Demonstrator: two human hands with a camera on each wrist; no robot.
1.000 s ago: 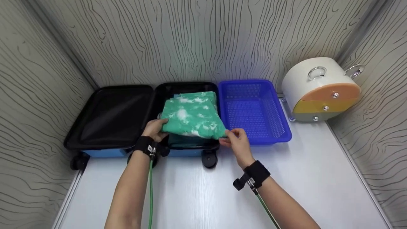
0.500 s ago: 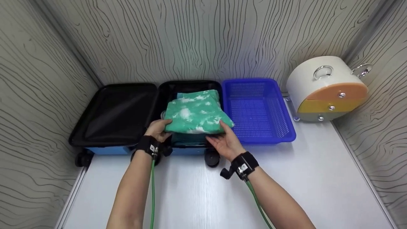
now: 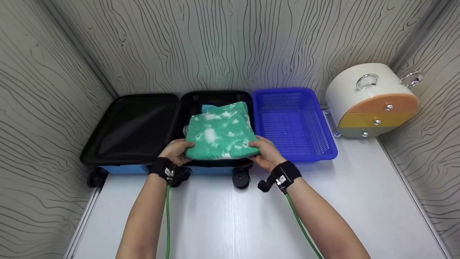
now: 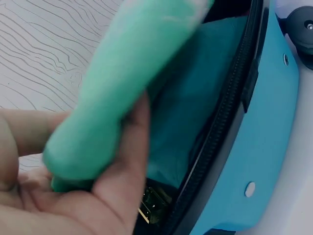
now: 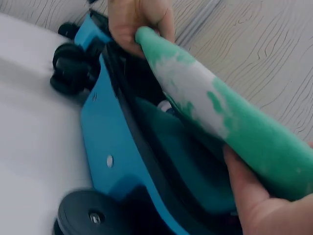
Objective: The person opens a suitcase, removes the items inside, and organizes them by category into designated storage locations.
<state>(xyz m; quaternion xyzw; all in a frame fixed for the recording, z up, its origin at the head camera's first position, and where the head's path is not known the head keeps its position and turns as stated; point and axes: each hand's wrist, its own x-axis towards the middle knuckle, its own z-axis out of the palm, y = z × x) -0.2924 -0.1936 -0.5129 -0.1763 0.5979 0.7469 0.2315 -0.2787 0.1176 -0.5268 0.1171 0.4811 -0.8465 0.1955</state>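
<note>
Left grip [image 3: 175,151], right grip [image 3: 267,154], cloth [image 3: 222,133] between

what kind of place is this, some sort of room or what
Probably a small booth, perhaps set up for recording: wood-grain-patterned panels close in three sides of a white tabletop, and black wrist straps trail green cables.

black wrist straps [image 3: 290,171] | green cables [image 3: 168,223] | silvery connectors [image 3: 280,182] | stubby black mounts [image 3: 264,186]
</note>
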